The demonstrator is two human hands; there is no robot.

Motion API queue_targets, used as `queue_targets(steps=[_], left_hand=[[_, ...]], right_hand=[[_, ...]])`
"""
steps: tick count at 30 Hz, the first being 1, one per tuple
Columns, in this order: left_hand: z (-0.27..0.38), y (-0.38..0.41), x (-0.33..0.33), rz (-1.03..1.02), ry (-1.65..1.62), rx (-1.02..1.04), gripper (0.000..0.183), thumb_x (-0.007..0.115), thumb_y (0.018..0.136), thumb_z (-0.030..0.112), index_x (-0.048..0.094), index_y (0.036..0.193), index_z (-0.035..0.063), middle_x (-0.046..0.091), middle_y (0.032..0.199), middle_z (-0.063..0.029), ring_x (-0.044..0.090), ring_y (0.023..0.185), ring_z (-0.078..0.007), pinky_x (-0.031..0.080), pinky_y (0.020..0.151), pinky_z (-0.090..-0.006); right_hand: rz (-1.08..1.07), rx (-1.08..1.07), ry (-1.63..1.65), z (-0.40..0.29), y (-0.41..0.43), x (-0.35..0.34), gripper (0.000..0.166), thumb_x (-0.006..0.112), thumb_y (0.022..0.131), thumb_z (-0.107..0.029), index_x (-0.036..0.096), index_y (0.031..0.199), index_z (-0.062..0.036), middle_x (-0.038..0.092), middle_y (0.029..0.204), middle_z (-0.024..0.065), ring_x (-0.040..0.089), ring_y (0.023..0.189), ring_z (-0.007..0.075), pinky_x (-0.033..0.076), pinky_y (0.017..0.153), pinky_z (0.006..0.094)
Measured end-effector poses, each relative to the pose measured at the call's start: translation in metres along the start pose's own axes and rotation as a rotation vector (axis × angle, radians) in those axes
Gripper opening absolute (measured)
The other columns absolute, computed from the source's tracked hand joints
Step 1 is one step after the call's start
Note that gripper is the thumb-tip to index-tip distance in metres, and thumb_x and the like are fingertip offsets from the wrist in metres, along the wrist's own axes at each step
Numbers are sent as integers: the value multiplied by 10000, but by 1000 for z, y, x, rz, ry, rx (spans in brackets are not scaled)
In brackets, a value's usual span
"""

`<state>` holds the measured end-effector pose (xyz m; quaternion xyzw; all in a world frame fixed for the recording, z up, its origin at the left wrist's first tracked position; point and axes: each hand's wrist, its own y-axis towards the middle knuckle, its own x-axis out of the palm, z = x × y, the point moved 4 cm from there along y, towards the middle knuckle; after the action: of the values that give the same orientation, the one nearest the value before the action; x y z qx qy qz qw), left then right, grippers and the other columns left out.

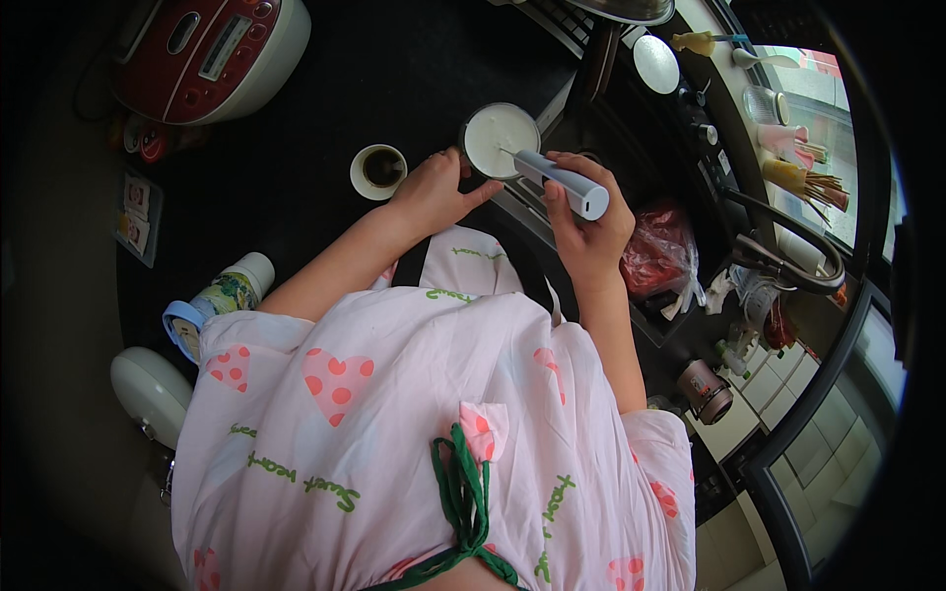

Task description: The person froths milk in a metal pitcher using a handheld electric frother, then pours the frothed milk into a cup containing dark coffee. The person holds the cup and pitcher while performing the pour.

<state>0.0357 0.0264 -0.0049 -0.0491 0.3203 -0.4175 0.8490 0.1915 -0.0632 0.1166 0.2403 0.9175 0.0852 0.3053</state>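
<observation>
My right hand point(589, 221) is closed around a pale grey handheld milk frother point(565, 186), tilted so its thin metal shaft enters a clear cup of white frothy milk point(501, 140). At the cup's near left side, my left hand point(437, 188) steadies the rim, thumb and fingers on either side. Just left of that hand, a white cup point(359, 176) with dark liquid and what may be a spoon stands on the black countertop point(310, 148). The frother's whisk head is hidden in the milk.
A red and white rice cooker point(222, 66) stands at upper left, above a small tray of packets point(137, 214). A patterned bottle point(229, 292) lies near my left arm. To the right are a sink with a curved faucet point(794, 221) and a bagged red item point(658, 247).
</observation>
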Motion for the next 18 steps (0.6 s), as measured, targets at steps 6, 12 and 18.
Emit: queue_targets(steps=[6,12,18], left_hand=[[-4,1,3,9,13,15,575,801,842,458,625,1009,-64,651,857,-156,639,753,-288,529,673,-383],[-5,2,3,3,7,15,580,806,834,463,622,1005,-60,647,850,-154,636,745,-289,527,666,-388],[-3,1,1,-5,18,-1,593,807,832,468,617,1005,-66,651,856,-157,640,750,-293,530,670,-388]], right_hand=[[2,1,9,-3,2,-3,245,807,840,-60,694,1052,-10,737,985,102,726,813,207,572,708,287],[-1,8,13,-6,3,-5,239,803,842,-57,692,1047,-5,740,996,110,731,826,209,574,725,288],[-70,44,16,-10,1,-9,234,740,919,-62,647,1107,41,736,1077,179,719,953,213,573,813,300]])
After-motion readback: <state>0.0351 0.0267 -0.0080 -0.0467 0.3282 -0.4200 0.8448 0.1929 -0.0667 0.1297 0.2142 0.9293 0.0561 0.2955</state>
